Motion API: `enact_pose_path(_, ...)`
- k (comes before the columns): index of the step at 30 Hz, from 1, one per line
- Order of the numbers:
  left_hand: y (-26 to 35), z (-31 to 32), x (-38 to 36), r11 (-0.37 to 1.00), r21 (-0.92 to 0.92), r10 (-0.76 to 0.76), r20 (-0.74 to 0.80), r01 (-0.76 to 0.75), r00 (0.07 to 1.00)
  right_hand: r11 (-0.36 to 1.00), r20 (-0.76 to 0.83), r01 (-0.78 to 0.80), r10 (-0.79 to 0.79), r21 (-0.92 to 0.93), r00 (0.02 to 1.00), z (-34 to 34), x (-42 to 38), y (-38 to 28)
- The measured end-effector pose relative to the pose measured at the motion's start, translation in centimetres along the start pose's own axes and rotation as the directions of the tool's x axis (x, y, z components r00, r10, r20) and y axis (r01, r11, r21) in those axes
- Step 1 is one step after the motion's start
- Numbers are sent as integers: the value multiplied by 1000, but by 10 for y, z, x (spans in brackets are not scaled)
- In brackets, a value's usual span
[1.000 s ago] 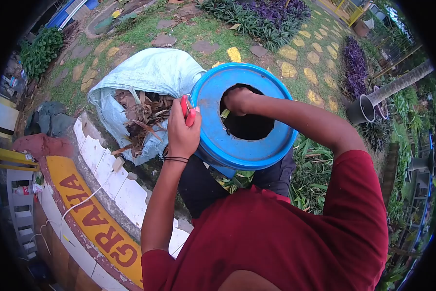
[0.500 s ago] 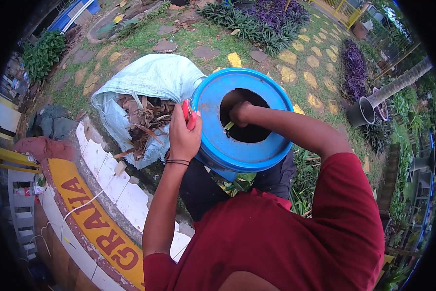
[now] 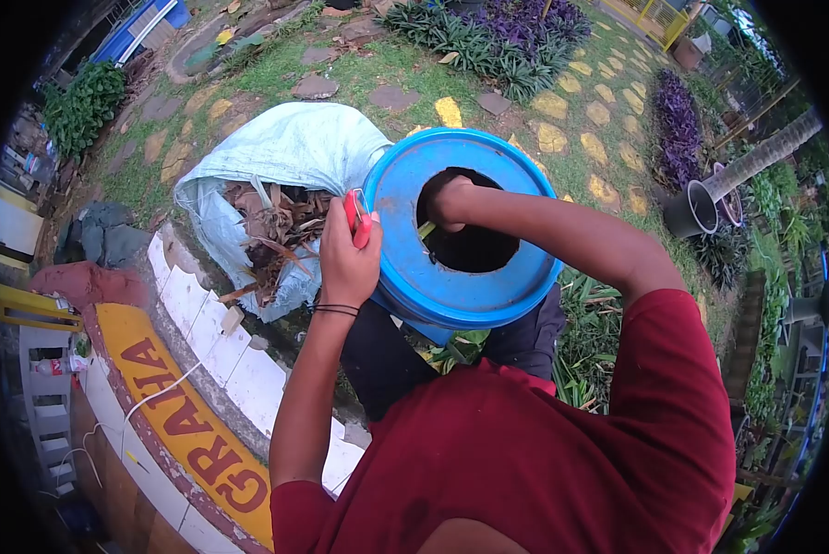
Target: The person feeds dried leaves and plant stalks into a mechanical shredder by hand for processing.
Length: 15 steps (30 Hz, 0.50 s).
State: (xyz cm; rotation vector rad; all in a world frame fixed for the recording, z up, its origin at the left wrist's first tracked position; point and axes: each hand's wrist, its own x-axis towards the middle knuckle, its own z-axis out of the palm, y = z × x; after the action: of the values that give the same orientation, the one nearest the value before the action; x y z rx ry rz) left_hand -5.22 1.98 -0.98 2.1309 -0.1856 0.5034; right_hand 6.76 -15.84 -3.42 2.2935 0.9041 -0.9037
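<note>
My left hand [image 3: 352,257] is closed around red-handled pruning shears [image 3: 357,222], beside the left rim of a blue plastic drum [image 3: 391,198]. The wrist, with dark bands on it, is near the drum's side. My right hand [image 3: 451,201] is curled and reaches into the round hole cut in the drum's top. Its fingertips are hidden in the dark opening. A yellow-green strip [image 3: 426,229] shows just below the hand at the hole's left edge; I cannot tell what it is. Left of the drum lies a pale woven sack [image 3: 294,138] with dry brown leaves [image 3: 281,222] in its mouth.
A curved yellow sign [image 3: 184,415] with red letters and a white tiled edge [image 3: 216,346] runs along the lower left. Grass with yellow stepping stones [image 3: 551,138] extends behind the drum. A dark pot [image 3: 690,212] with a trunk in it stands at right.
My right hand has shifted slightly up and left inside the hole, and the yellow-green strip has moved with it. My left hand and the shears have stayed nearly still.
</note>
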Motion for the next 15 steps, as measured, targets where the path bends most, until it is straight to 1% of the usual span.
enact_pose_path(1, 0, 0, 0, 1000, 1, -11, 10, 11, 1000, 1000, 0, 1, -1, 3, 1000, 6, 18, 6)
enact_pose_path(3, 1, 0, -1, 1000, 10, -3, 12, 3, 1000, 992, 266, 104, -81, -74, 960, 18, 51, 12)
enact_pose_path(5, 2, 0, -2, 1000, 15, 2, 4, -2, 1000, 993, 263, 103, -82, -66, 961, 30, 32, 1)
enact_pose_path(6, 4, 0, -3, 1000, -14, -4, -5, 4, 1000, 1000, 110, 28, -26, -10, 994, 41, 21, -7)
enact_pose_path(7, 4, 0, -2, 999, -41, -10, -13, 9, 1000, 998, -44, -37, 40, 57, 998, 44, 15, -11)
enact_pose_path(8, 3, 0, 2, 999, -39, -10, -18, 9, 1000, 995, -108, -3, 14, 103, 994, 40, 16, -11)
enact_pose_path(9, 1, 1, 1, 999, -35, -19, -12, 19, 1000, 994, -102, 4, 7, 108, 995, 30, 12, -12)
enact_pose_path(11, 1, 0, -2, 999, -30, -26, 8, 26, 1000, 988, -274, 37, 6, 151, 962, 5, 8, -1)
enact_pose_path(12, 3, -2, -1, 999, -38, -30, 25, 31, 999, 992, -355, 60, -16, 114, 935, 4, 14, 3)
enact_pose_path(15, 3, -2, 1, 999, -44, -21, 22, 22, 1000, 989, -315, 37, 10, 142, 949, 17, 10, 7)
